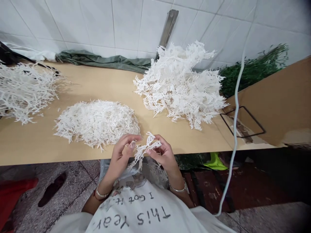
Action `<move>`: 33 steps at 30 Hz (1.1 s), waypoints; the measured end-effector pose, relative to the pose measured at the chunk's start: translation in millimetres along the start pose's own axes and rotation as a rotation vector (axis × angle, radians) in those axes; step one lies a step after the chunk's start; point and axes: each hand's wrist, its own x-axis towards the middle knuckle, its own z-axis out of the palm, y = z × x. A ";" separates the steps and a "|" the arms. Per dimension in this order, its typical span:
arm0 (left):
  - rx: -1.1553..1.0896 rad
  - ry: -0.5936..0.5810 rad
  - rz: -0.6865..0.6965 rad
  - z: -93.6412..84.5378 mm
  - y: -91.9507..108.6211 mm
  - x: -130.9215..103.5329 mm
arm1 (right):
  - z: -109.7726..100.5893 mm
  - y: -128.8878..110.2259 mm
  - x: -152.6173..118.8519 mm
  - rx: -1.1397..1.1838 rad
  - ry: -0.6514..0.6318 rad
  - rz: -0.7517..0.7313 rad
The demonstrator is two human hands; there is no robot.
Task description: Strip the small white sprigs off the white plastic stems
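Observation:
A white branching plastic sprig (143,151) is held over the front edge of the table, its thin forked tips pointing up and down. My right hand (166,156) pinches it between thumb and fingers. Close beside the sprig's left side, my left hand (121,152) is curved, with its thumb and index finger apart; something small and shiny shows at the thumb tip, too small to name. Just behind my left hand lies a low heap of loose white sprigs (97,121). A taller pile of bushier white sprigs (182,85) stands farther back on the right.
Another white pile (21,90) lies at the far left of the brown table surface (92,79). Green artificial foliage (257,71) sits behind a cardboard flap (282,97) on the right. A pale cable (236,97) hangs down in front. Rolled green cloth (102,61) lines the wall.

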 end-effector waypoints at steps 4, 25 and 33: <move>0.012 -0.085 0.017 -1.9 3.9 10.2 | 3.7 -6.9 3.4 0.012 -0.160 0.044; 0.004 -0.198 0.024 -7.3 0.8 19.3 | -3.4 -17.6 17.8 -0.099 -0.280 -0.007; 0.549 -0.022 0.298 -5.4 0.8 18.3 | -4.5 -22.5 22.2 -0.229 -0.372 -0.049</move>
